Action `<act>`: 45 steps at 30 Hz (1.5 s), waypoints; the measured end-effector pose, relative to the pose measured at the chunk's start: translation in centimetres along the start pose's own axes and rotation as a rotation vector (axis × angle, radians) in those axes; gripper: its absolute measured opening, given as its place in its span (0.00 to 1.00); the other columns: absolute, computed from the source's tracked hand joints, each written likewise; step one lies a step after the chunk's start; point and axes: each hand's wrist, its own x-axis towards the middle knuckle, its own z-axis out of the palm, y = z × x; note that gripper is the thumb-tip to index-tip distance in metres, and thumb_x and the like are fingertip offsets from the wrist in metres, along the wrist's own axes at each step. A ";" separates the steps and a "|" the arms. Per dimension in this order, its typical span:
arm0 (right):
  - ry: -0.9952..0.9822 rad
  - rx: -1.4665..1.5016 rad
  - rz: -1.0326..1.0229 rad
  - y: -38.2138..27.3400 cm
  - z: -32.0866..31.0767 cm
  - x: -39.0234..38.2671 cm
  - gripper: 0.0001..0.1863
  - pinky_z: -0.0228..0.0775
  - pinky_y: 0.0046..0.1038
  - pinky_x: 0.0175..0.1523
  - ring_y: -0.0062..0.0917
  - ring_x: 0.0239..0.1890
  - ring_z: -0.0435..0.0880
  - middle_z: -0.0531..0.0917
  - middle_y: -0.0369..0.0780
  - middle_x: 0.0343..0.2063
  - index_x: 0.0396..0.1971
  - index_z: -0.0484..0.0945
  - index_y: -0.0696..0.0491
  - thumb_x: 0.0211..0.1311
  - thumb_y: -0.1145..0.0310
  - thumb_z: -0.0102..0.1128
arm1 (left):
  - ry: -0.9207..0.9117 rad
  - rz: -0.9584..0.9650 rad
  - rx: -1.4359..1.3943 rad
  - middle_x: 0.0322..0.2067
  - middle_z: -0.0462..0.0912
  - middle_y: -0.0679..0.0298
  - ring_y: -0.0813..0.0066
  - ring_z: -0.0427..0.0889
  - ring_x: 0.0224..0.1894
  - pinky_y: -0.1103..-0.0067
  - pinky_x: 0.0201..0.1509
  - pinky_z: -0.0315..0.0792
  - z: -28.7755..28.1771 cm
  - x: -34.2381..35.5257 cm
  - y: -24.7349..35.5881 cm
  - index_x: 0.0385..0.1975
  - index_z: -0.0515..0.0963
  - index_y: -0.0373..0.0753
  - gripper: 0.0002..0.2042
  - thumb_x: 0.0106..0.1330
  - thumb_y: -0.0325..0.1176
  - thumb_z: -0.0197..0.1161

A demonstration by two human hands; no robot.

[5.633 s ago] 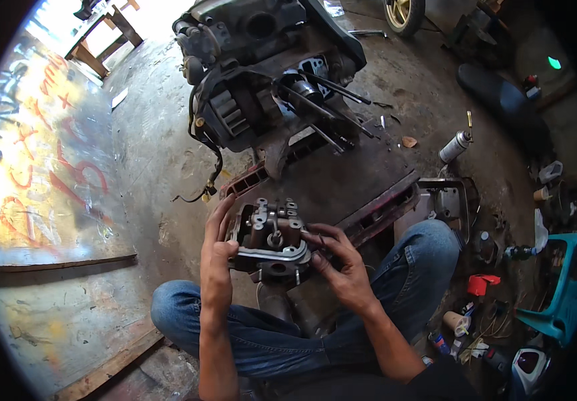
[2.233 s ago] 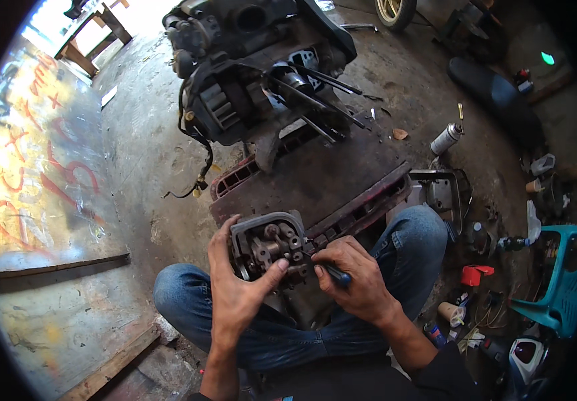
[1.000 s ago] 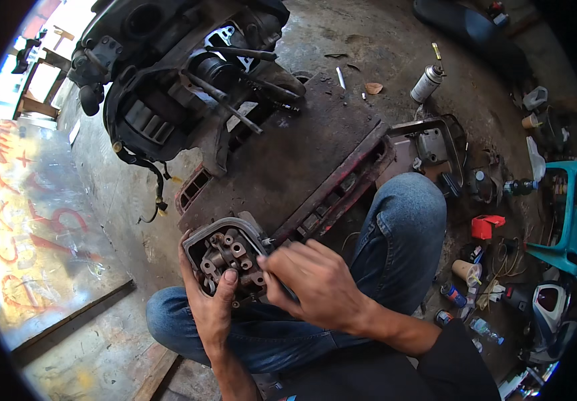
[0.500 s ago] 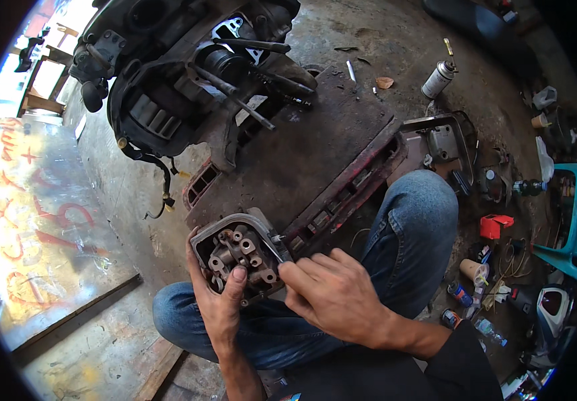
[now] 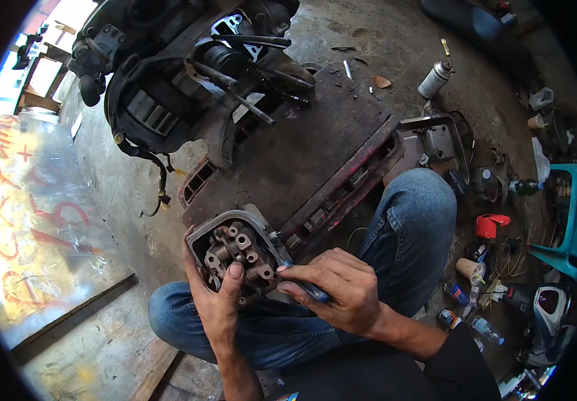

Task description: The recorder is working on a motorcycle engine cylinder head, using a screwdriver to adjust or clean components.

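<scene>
A cylinder head (image 5: 238, 250), with rocker parts and brown bolt posts inside its grey rim, is tilted above my lap. My left hand (image 5: 216, 294) is closed round its left and near side, thumb pressed on the inner parts. In my right hand (image 5: 338, 287) is a slim tool with a blue handle (image 5: 315, 291). Its tip is mostly hidden by my fingers, so I cannot tell its kind. The right fingertips are at the head's right rim, beside a bolt post.
Beyond lies a dark engine block (image 5: 222, 63) with long studs, beside a worn, red-edged board (image 5: 302, 174). A spray can (image 5: 435, 80) stands at far right. Along the right are a red box (image 5: 492, 225), a teal plastic piece (image 5: 565, 227) and bottles. A painted panel (image 5: 48, 227) lies left.
My right hand has turned and drawn slightly right and down, so the tool's blue handle now shows. My left hand holds the cylinder head almost as before, with the view shifted slightly.
</scene>
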 end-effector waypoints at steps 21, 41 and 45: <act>0.033 0.102 0.116 -1.8 1.5 -0.5 0.05 0.80 0.38 0.43 0.40 0.33 0.87 0.86 0.44 0.32 0.42 0.82 0.59 0.75 0.73 0.66 | 0.000 0.086 0.018 0.68 0.76 0.49 0.59 0.79 0.68 0.67 0.76 0.73 0.5 -0.5 0.0 0.84 0.55 0.33 0.51 0.67 0.41 0.82; 0.084 0.311 0.121 -0.7 2.0 0.0 0.04 0.79 0.36 0.40 0.36 0.32 0.88 0.86 0.43 0.31 0.40 0.84 0.59 0.75 0.74 0.67 | 0.007 0.042 0.075 0.70 0.75 0.47 0.58 0.78 0.70 0.66 0.78 0.68 0.0 -0.3 -0.1 0.85 0.54 0.34 0.52 0.68 0.47 0.79; 0.074 0.386 0.120 1.0 2.6 -0.7 0.05 0.78 0.36 0.39 0.35 0.31 0.85 0.86 0.42 0.32 0.43 0.86 0.59 0.73 0.73 0.69 | 0.009 0.087 0.116 0.71 0.74 0.47 0.57 0.77 0.71 0.66 0.78 0.68 0.0 -0.2 -0.3 0.85 0.54 0.35 0.53 0.67 0.47 0.80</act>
